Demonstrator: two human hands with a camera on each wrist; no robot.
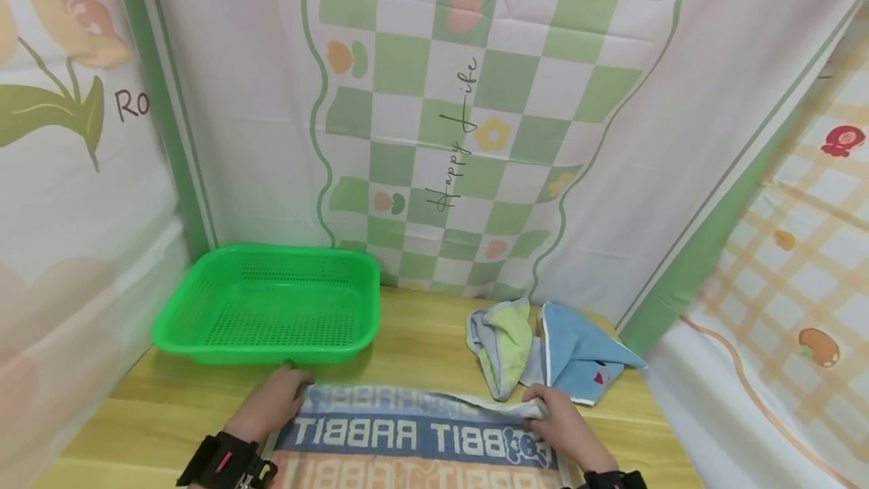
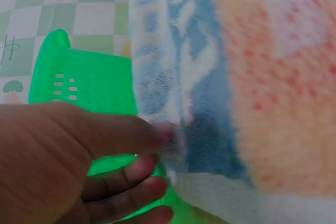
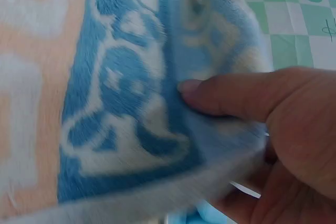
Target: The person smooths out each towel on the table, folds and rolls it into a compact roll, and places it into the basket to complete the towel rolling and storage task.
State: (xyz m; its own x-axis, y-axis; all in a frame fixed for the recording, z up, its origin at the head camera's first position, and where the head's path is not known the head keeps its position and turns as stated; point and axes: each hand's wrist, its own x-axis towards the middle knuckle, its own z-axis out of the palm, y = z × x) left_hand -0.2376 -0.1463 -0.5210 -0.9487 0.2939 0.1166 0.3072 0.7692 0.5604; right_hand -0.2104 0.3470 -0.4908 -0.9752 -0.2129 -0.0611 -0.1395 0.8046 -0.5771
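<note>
A towel (image 1: 360, 435) with blue and peach bands and rabbit lettering spans the front of the table between both hands. At its far left corner, my left hand (image 1: 277, 398) pinches the edge; in the left wrist view the thumb (image 2: 131, 135) presses on the pale border. My right hand (image 1: 560, 421) grips the far right corner, where the edge folds over. The right wrist view shows that thumb (image 3: 226, 95) lying on the blue band beside a rabbit figure, with the other fingers behind the cloth. The towel's near part runs out of the head view.
A green plastic basket (image 1: 366, 315) with perforated sides stands at the back left, just beyond the left hand. At the back right lie a crumpled grey and yellow-green cloth (image 1: 505, 345) and a blue cloth (image 1: 577, 353). Printed curtains (image 1: 258, 96) hang behind the wooden table (image 1: 421, 330).
</note>
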